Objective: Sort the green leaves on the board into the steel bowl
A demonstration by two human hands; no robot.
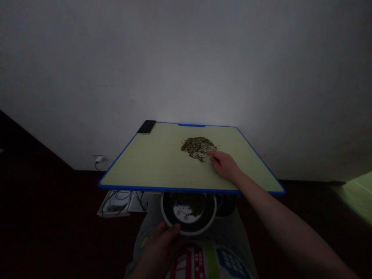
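A loose pile of small greenish-brown beans (195,145) lies spread on the pale yellow tabletop (151,162). My right hand (223,164) is at the pile's near right edge, its index finger stretched out to the beans and slightly apart from the thumb; the other fingers are curled. Below the near table edge, a round metal bowl (188,233) sits over my lap, with more beans inside it. My left hand (162,242) grips the bowl's near left rim, thumb on top and fingers underneath. The table edge hides the bowl's far rim.
A dark phone (147,126) lies at the table's far left corner. The blue table rim (186,190) runs just above the bowl. A white box with cables (114,203) stands low at left, and a plug (99,159) sits in the wall behind.
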